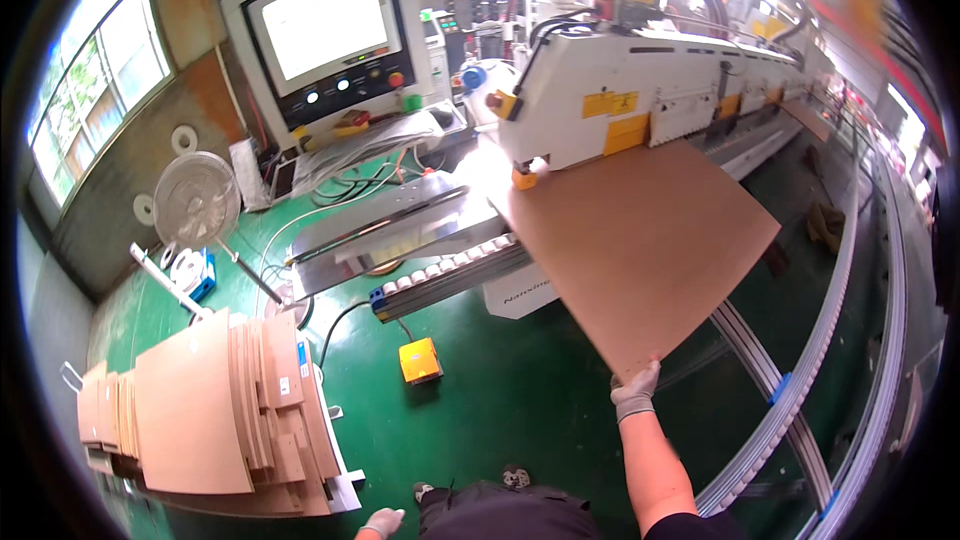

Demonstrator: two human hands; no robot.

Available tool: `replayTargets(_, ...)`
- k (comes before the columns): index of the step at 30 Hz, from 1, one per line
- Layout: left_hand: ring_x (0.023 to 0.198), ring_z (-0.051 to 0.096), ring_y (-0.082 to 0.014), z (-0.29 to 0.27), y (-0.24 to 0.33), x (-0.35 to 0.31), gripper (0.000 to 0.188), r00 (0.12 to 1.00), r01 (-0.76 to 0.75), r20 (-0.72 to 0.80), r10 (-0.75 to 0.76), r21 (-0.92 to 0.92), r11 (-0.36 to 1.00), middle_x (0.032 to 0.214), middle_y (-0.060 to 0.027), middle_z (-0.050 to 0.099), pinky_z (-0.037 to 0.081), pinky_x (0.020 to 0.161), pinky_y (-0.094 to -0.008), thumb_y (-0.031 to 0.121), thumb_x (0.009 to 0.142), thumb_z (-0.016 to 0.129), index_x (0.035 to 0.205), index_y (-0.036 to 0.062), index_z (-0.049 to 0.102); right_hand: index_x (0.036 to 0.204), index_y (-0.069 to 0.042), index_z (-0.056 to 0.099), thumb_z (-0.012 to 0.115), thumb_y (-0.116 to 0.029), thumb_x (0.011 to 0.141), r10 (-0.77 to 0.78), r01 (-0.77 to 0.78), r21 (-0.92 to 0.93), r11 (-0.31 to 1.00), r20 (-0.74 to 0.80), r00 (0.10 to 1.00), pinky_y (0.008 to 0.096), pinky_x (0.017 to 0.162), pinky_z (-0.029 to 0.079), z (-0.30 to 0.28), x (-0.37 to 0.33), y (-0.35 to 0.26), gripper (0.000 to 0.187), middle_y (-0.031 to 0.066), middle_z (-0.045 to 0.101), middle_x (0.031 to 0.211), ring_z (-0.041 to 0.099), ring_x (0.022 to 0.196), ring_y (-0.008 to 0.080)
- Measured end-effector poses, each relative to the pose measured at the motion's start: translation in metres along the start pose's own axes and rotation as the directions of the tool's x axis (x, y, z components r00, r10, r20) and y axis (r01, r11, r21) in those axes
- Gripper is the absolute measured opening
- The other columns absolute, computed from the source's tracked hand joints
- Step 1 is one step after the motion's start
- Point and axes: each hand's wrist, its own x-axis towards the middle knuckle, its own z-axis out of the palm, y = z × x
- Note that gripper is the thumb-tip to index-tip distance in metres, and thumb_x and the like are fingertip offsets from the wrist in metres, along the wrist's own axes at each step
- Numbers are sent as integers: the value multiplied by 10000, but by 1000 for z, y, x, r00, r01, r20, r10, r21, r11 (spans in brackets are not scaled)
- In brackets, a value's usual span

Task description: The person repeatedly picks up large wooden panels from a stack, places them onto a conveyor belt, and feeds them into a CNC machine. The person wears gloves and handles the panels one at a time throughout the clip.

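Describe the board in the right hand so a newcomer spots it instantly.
Find the long white machine across the upper right. A large, flat brown board juts from its lower edge toward the person, nearest corner in the gloved right hand. Unlike the boards piled at lower left, this one is held.

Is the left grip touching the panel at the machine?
No, the left grip is well apart from the panel; only the right grip is at its corner.

Factory workshop; long white machine (560,90), control console (325,35).
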Motion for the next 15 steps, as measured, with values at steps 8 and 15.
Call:
replayTargets(8,831,703,-382,-35,8,-28,224,939,65,-177,-295,-750,658,870,-212,724,552,750,-507,217,979,569,880,27,635,819,-129,637,522,-510,1030,535,-476,-350,807,90,840,331,598,567,-42,-92,134,451,49,669,775,659,702,230)
replayTargets(15,679,583,-183,-6,-69,-21,345,787,-276,-383,-484,-920,278,763,-72,645,473,677,-354,317,1026,555,874,18,637,1062,-55,647,587,-392,1044,878,-362,-926,110,-80,472,365,725,549,-83,-186,280,343,52,648,879,645,794,235)
